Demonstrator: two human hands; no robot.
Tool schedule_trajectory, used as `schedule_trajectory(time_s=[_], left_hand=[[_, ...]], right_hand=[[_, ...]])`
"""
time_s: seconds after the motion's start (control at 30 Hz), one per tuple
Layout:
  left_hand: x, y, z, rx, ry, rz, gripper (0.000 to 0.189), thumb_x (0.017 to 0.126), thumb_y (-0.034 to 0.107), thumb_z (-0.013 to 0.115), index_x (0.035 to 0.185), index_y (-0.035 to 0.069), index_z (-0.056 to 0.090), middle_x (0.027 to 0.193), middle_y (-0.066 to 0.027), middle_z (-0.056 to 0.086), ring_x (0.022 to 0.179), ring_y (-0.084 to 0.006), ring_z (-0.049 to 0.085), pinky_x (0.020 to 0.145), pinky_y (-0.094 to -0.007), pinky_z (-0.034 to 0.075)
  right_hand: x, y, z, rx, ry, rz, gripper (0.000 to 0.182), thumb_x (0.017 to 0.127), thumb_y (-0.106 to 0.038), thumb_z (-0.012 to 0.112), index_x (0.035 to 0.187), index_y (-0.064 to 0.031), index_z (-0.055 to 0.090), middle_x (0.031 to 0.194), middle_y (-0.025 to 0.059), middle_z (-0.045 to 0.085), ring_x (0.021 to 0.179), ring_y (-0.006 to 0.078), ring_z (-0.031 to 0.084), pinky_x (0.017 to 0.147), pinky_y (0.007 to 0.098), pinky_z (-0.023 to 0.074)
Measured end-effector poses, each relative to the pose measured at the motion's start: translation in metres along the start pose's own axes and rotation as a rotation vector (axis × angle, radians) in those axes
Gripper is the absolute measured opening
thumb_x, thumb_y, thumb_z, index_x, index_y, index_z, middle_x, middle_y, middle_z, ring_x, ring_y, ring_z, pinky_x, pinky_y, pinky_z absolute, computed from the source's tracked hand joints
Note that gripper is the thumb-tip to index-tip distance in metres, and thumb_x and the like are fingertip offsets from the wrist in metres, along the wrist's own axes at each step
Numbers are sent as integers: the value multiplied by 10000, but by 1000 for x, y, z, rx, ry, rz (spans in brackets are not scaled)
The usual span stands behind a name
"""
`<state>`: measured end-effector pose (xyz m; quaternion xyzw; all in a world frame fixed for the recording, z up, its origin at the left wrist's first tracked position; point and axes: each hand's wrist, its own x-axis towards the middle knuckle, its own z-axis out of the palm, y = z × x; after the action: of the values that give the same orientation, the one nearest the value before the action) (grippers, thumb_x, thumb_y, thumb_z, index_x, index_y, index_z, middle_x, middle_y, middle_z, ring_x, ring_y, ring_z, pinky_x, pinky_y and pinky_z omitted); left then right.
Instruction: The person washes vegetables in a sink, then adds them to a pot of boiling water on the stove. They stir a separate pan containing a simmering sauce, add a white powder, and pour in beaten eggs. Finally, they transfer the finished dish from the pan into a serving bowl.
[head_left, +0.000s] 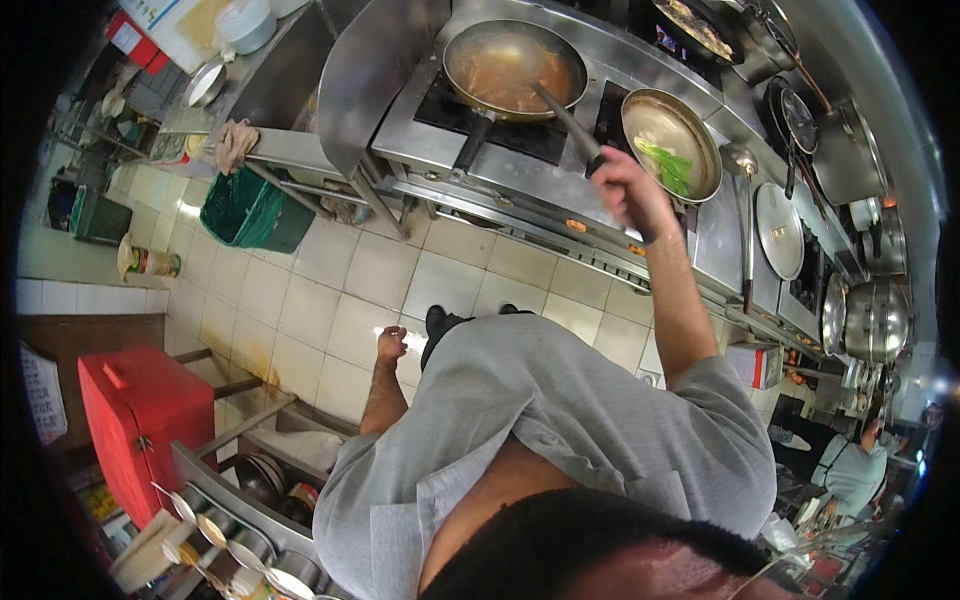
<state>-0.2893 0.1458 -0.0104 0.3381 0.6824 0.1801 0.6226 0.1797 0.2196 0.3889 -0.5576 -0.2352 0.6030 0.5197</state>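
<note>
My right hand (630, 191) is closed on the handle of a ladle (566, 120), whose head dips into brownish-orange sauce in a frying pan (469, 90) on the stove. The pan's black handle points towards me. Just beyond my right hand, a second pan (709, 139) holds pale liquid with bright green leafy vegetables (667, 166) at its near side. Low beside my body hangs my left hand (391, 345), fingers loosely curled, with nothing seen in it, over the tiled floor.
Another ladle (748, 240) and a round metal lid (779, 231) lie on the stove's right part. Pots and pans crowd beyond. A green lined bin (289, 217) stands left, a red box (150, 427) lower left, and utensil containers (247, 536) behind. A co-worker (851, 469) is far right.
</note>
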Motion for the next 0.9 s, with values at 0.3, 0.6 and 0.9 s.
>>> schedule_trajectory(time_s=[0.3, 0.6, 0.9], left_hand=[[77, 110, -70, 69, 8, 194, 336, 813, 259, 609, 1046, 33, 526, 808, -67, 562, 554, -137, 542, 452, -265, 428], [81, 132, -22, 28, -145, 289, 277, 814, 234, 606, 1004, 46, 531, 779, -39, 563, 527, -119, 519, 448, -246, 414], [5, 254, 59, -26, -367, 416, 332, 876, 310, 542, 1063, 35, 524, 802, -24, 559, 616, -102, 521, 566, -240, 440]], right_hand=[[-7, 12, 48, 564, -274, 248, 340, 760, -56, 550, 1053, -15, 383, 574, 32, 461, 402, 107, 423, 340, 253, 357], [-31, 48, 148, -173, 235, -17, 641, 714, 5, 546, 1274, -72, 244, 591, 29, 447, 406, 166, 466, 351, 291, 379], [-4, 70, 93, -412, 341, -117, 657, 728, -34, 544, 1299, -83, 225, 588, 57, 476, 401, 154, 466, 353, 300, 382]])
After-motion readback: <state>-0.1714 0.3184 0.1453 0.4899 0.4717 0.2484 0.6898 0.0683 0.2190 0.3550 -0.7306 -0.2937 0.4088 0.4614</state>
